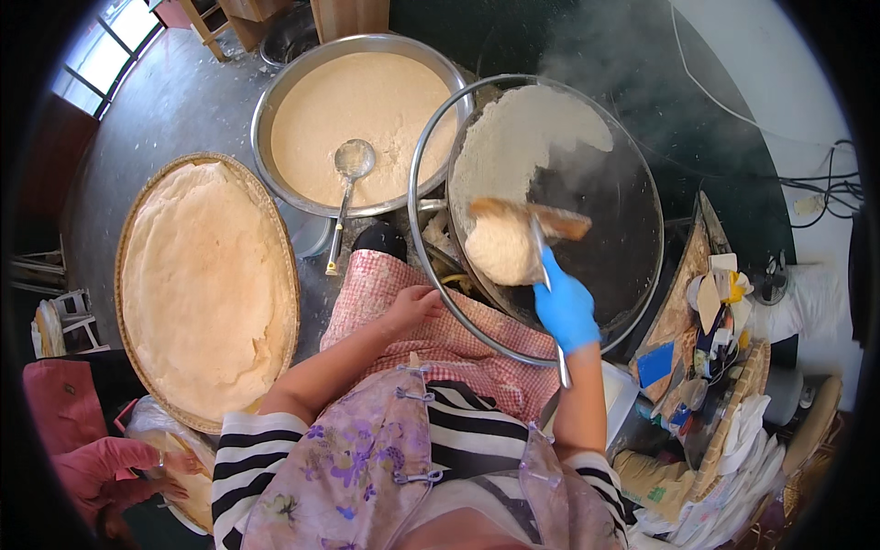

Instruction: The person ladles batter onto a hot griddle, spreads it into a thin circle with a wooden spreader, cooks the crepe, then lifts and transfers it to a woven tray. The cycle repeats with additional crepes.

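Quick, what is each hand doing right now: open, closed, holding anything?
Left hand: bare, loosely open, resting on the red checked cloth over the knee, holding nothing.
Right hand: blue-gloved, closed on the spreader handle over the round griddle.

left hand [411,307] — bare, fingers loosely curled, mid-frame | right hand [564,307] — blue-gloved, fist clenched, arm extended up right of centre
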Motion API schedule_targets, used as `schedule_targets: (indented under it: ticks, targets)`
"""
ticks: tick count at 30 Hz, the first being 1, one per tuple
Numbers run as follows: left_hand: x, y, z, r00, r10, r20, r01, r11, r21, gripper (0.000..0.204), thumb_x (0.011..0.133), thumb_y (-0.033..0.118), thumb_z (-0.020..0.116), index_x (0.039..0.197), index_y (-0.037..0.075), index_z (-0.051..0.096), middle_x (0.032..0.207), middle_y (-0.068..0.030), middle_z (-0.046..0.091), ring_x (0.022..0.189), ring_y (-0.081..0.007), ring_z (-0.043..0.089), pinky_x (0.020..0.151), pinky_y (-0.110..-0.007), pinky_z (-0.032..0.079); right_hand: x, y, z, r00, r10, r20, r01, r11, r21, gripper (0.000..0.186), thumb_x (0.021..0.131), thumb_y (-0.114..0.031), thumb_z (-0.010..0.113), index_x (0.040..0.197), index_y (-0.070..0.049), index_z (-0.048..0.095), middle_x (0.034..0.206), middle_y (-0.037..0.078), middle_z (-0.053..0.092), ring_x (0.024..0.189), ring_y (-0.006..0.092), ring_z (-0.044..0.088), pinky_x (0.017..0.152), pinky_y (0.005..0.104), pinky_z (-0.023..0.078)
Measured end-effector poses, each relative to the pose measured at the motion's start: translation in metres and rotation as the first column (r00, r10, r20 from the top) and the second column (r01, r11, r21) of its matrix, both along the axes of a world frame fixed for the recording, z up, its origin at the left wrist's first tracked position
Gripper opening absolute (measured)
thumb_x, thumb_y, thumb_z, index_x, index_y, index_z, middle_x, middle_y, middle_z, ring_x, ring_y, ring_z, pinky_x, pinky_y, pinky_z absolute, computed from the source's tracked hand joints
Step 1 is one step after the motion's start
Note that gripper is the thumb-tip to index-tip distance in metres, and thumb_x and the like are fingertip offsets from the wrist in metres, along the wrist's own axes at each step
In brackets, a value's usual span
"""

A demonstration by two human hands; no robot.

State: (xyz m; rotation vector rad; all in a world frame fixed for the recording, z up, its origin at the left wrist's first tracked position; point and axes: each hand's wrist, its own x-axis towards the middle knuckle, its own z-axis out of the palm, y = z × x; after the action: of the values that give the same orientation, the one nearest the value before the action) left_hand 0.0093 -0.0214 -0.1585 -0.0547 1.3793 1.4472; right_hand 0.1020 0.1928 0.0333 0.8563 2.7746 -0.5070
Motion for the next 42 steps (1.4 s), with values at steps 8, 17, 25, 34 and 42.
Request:
schedule_targets:
  ticks: [8,17,25,34,42]
  targets:
    - [-0.032,0.019,-0.017,0.975,0.112,-0.194,-0.116,0.993,-0.010,0.017,0.088,0.017,0.055,0.089,0.001,0.060,0.077,-0.0016,0.060,0.064,-0.0106,0.057,0.056,-0.023,0.047,0.029,-0.009,0.000,0.991,0.076,0.106,-0.079,0.997,0.020,0.061,0.079,-0.012,0.050,0.137,-0.016,0.033,0.072,0.022,0.060,0.064,0.0369,0.059,0.059,0.0462,0.046]
    - [-0.096,0.018,-0.012,0.951,0.089,-0.298,-0.105,0.994,-0.039,0.026,0.089,0.023,0.054,0.081,0.000,0.063,0.069,-0.0036,0.062,0.058,-0.0116,0.058,0.053,-0.024,0.045,-0.024,-0.013,-0.015,0.994,0.112,-0.009,-0.111,0.992,0.062,0.059,0.080,-0.016,0.052,0.136,-0.018,0.035,0.076,0.020,0.061,0.068,0.0368,0.059,0.063,0.0439,0.047]
    - [-0.020,-0.019,0.001,0.985,-0.069,-0.158,0.048,0.990,-0.130,0.021,0.086,0.021,0.060,0.080,0.001,0.058,0.065,-0.0076,0.061,0.052,-0.0140,0.058,0.047,-0.025,0.046,0.029,0.003,0.010,0.997,0.026,0.079,-0.028,0.999,0.021,0.060,0.079,-0.015,0.052,0.136,-0.018,0.034,0.072,0.021,0.060,0.064,0.0381,0.059,0.061,0.0469,0.046]
    - [-0.019,0.016,-0.005,0.955,0.276,-0.108,-0.279,0.960,-0.019,0.024,0.077,0.011,0.070,0.079,0.002,0.048,0.069,-0.0080,0.060,0.052,-0.0132,0.056,0.046,-0.024,0.047,0.023,-0.013,0.000,0.987,0.082,0.139,-0.091,0.994,0.056,0.062,0.078,-0.012,0.051,0.138,-0.018,0.032,0.069,0.021,0.060,0.063,0.0365,0.059,0.059,0.0462,0.046]
    - [-0.093,0.021,-0.016,0.926,0.135,-0.353,-0.153,0.988,-0.025,0.018,0.084,0.016,0.063,0.082,-0.001,0.058,0.069,-0.0076,0.062,0.054,-0.0143,0.059,0.047,-0.025,0.048,-0.012,0.005,-0.017,0.999,0.039,-0.024,-0.038,0.998,0.043,0.060,0.079,-0.014,0.053,0.136,-0.019,0.035,0.076,0.023,0.060,0.069,0.0397,0.059,0.062,0.0448,0.047]
